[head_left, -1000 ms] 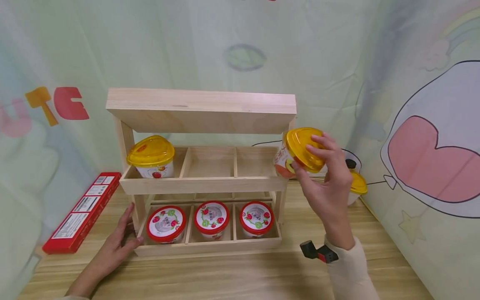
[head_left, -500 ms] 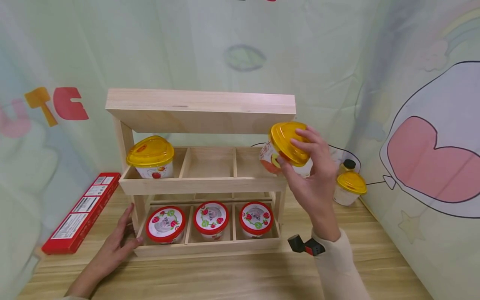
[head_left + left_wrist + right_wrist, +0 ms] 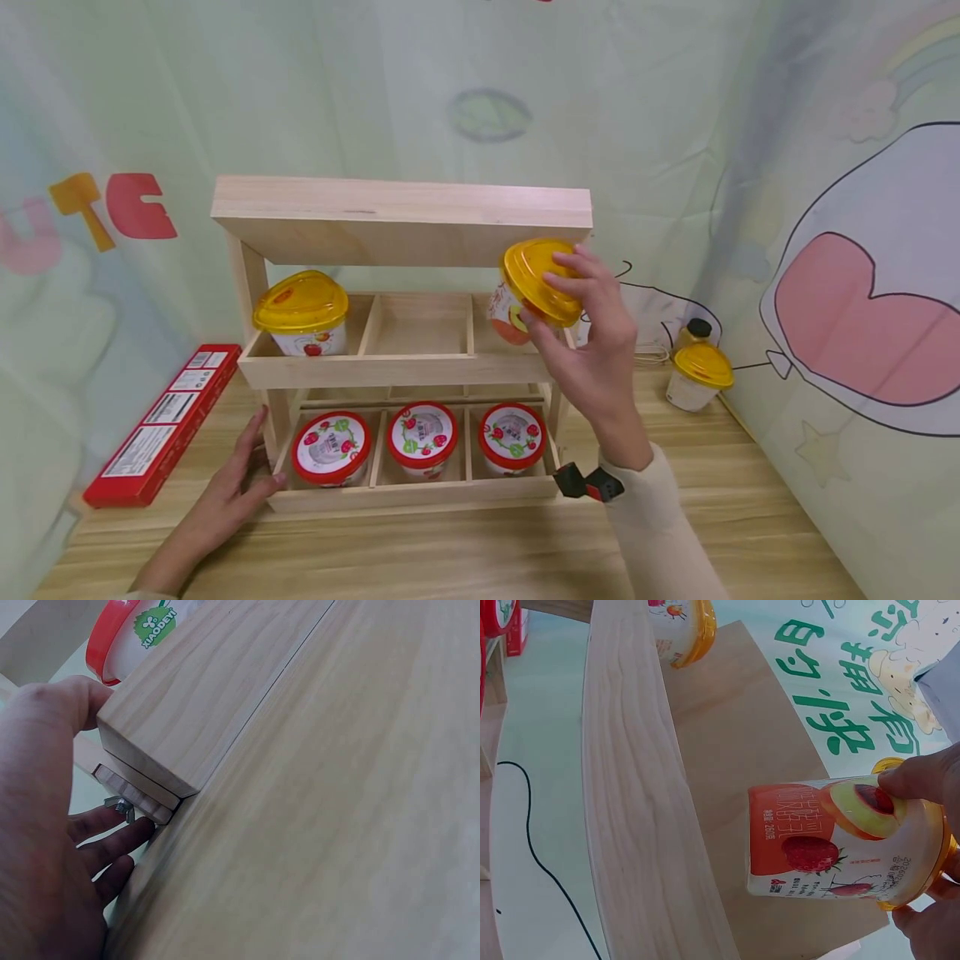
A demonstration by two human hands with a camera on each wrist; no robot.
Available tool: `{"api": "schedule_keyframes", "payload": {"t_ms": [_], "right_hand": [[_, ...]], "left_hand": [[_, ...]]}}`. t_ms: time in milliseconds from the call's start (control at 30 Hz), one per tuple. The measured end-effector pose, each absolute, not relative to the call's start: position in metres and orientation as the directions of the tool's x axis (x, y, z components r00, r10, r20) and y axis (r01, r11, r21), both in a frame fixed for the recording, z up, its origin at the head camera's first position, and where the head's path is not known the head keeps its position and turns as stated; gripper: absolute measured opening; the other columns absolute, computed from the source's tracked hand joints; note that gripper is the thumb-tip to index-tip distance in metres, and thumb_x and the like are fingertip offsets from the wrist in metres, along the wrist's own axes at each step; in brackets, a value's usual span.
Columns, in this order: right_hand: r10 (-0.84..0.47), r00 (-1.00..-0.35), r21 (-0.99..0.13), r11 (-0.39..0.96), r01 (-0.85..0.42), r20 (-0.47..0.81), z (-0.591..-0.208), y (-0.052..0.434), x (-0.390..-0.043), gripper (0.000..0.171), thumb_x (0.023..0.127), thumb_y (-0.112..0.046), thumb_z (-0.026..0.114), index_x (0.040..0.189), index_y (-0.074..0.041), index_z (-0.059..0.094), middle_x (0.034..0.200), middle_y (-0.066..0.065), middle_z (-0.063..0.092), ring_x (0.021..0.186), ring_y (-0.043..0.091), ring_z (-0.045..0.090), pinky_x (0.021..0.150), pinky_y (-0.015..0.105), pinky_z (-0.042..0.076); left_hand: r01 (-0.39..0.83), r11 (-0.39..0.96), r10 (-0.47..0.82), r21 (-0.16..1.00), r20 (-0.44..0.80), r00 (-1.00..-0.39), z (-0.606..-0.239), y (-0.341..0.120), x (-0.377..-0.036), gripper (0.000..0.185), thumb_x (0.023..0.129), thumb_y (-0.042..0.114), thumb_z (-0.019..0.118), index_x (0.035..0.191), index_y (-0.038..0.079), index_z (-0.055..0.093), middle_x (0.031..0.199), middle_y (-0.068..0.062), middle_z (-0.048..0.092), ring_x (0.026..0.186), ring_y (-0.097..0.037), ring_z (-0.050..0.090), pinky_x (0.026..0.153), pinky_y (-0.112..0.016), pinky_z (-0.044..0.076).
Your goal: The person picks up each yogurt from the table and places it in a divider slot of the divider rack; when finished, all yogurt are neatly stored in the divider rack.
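head view: our right hand [image 3: 592,333] has a grip on the yellow-lid cup [image 3: 528,292], tilted at the rack's [image 3: 405,221] top right slot; one sits top left [image 3: 302,312], middle's bare, another waits on the counter [image 3: 699,377]. left wrist: our left hand [image 3: 45,825] rests flat against the rack's base, relaxed. right wrist: the cup isn't set down yet.

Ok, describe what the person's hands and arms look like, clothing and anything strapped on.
Both hands are bare, with no gloves or rings visible. The right hand comes out of a cream long sleeve with a plain cuff; a small black and red device sits at that wrist. The left hand shows bare to the wrist, with only a pale sleeve edge at the picture's bottom. No cables run along either arm.
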State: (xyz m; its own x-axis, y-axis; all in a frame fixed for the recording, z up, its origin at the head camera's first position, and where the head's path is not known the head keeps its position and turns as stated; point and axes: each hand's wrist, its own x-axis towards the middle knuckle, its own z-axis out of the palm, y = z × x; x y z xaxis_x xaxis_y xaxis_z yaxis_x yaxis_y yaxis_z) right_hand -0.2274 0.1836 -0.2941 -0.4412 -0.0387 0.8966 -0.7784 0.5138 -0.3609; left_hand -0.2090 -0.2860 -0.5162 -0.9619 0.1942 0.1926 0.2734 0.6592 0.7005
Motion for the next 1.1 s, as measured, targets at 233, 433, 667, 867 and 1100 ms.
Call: {"api": "schedule_keyframes", "payload": {"t_ms": [233,433,667,867,1100], "right_hand": [[-0.062,-0.455,-0.367,0.502,-0.783,0.888,-0.297,0.174,-0.231,0.035,0.091,-0.004,0.083,0.123,0.003,0.070,0.145,0.018,0.065,0.156,0.031,0.048,0.119,0.032,0.049],[-0.082,-0.464,-0.372,0.482,-0.793,0.882,-0.298,0.165,-0.238,0.035,0.092,-0.004,0.082,0.124,0.003,0.069,0.145,0.019,0.065,0.156,0.029,0.049,0.117,0.034,0.051],[-0.118,-0.439,-0.339,0.470,-0.815,0.891,-0.298,0.150,-0.246,0.035,0.092,-0.005,0.083,0.123,0.004,0.070,0.143,0.020,0.067,0.154,0.032,0.051,0.114,0.038,0.054],[-0.174,-0.438,-0.323,0.453,-0.831,0.882,-0.298,0.138,-0.253,0.035,0.093,-0.006,0.083,0.123,0.004,0.069,0.144,0.020,0.066,0.154,0.035,0.050,0.113,0.041,0.055],[-0.225,-0.427,-0.292,0.457,-0.840,0.876,-0.303,0.130,-0.264,0.034,0.092,-0.007,0.084,0.121,0.002,0.069,0.142,0.020,0.067,0.153,0.038,0.051,0.116,0.039,0.053]], "left_hand": [[0.278,0.655,0.201,0.702,0.193,-0.960,-0.517,-0.287,-0.209,0.107,0.100,0.019,0.070,0.174,0.032,-0.006,0.161,-0.034,0.039,0.133,-0.057,0.051,0.101,-0.076,0.049],[0.291,0.645,0.201,0.707,0.210,-0.957,-0.519,-0.288,-0.209,0.107,0.100,0.020,0.071,0.174,0.032,-0.005,0.162,-0.034,0.038,0.134,-0.057,0.050,0.114,-0.054,0.051],[0.297,0.659,0.205,0.691,0.215,-0.955,-0.519,-0.287,-0.211,0.106,0.101,0.022,0.071,0.174,0.033,-0.005,0.162,-0.032,0.039,0.133,-0.052,0.053,0.109,-0.051,0.054],[0.269,0.626,0.205,0.732,0.179,-0.962,-0.516,-0.286,-0.210,0.106,0.102,0.024,0.069,0.173,0.037,-0.009,0.164,-0.035,0.033,0.136,-0.060,0.047,0.101,-0.086,0.039],[0.267,0.624,0.203,0.735,0.177,-0.963,-0.515,-0.286,-0.209,0.106,0.102,0.024,0.068,0.173,0.037,-0.010,0.164,-0.038,0.030,0.138,-0.063,0.046,0.101,-0.088,0.038]]}}
